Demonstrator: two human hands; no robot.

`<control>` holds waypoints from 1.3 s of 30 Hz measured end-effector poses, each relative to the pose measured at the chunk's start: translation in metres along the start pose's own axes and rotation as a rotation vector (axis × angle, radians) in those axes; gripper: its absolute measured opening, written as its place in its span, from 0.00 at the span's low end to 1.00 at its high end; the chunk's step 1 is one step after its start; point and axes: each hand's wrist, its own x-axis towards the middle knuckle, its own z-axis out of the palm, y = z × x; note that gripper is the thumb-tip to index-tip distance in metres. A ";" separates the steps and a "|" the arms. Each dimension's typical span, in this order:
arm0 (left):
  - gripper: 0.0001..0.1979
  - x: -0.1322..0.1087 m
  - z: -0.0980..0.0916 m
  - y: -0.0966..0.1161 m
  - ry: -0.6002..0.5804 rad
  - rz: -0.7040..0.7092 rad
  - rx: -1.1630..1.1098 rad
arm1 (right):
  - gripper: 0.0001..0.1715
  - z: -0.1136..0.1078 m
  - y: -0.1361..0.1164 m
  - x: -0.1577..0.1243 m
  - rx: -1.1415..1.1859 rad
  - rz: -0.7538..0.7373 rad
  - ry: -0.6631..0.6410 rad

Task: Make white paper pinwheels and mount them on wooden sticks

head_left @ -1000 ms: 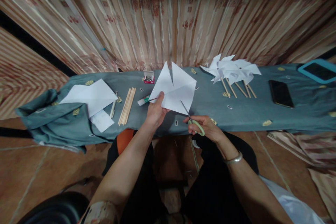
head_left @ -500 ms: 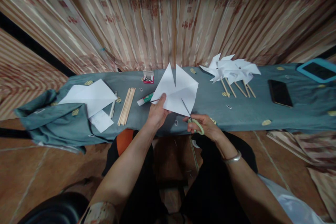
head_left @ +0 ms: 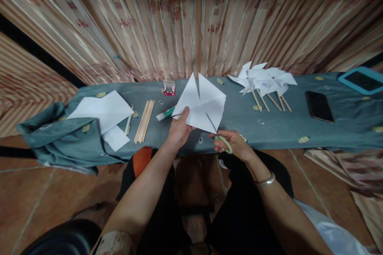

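My left hand (head_left: 180,129) grips a white paper sheet (head_left: 206,101) at its lower left edge, thumb on top. A slit runs down into the sheet from its far edge, and the paper shows a crease across the middle. In my right hand (head_left: 233,143) is a pair of scissors (head_left: 225,145) with pale green handles. Their dark blades lie over the sheet's near right part, pointing up and left. Partly under the sheet's left corner lies a green and white glue tube (head_left: 164,114).
On the cloth-covered table (head_left: 191,141) lie wooden sticks (head_left: 144,121), a small red box (head_left: 169,89), more paper (head_left: 104,107) and a white pen (head_left: 128,124). To the right are paper pinwheels (head_left: 263,77), a phone (head_left: 319,105) and a blue-framed tablet (head_left: 363,80). A curtain (head_left: 191,20) hangs behind.
The far slit in the paper looks slightly narrower, its right flap shifted a little left. Both hands and the scissors stay almost where they were.
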 end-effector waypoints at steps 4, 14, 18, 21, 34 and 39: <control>0.11 0.000 -0.002 -0.003 -0.006 -0.009 0.024 | 0.28 0.000 -0.002 0.000 -0.028 -0.029 -0.004; 0.15 -0.001 -0.002 -0.005 0.001 -0.026 0.027 | 0.27 0.001 -0.004 -0.001 -0.014 -0.006 0.034; 0.15 0.000 -0.002 -0.004 -0.011 -0.021 0.022 | 0.27 0.001 -0.004 0.000 -0.007 -0.005 0.029; 0.14 -0.001 -0.003 -0.005 -0.008 -0.032 0.026 | 0.27 0.001 -0.004 0.001 -0.004 -0.007 0.034; 0.12 -0.002 -0.002 -0.004 -0.021 -0.043 0.023 | 0.26 0.003 -0.007 0.001 0.003 -0.008 0.057; 0.11 -0.002 -0.001 -0.004 -0.013 -0.038 0.007 | 0.27 0.002 -0.005 0.001 -0.016 -0.030 0.057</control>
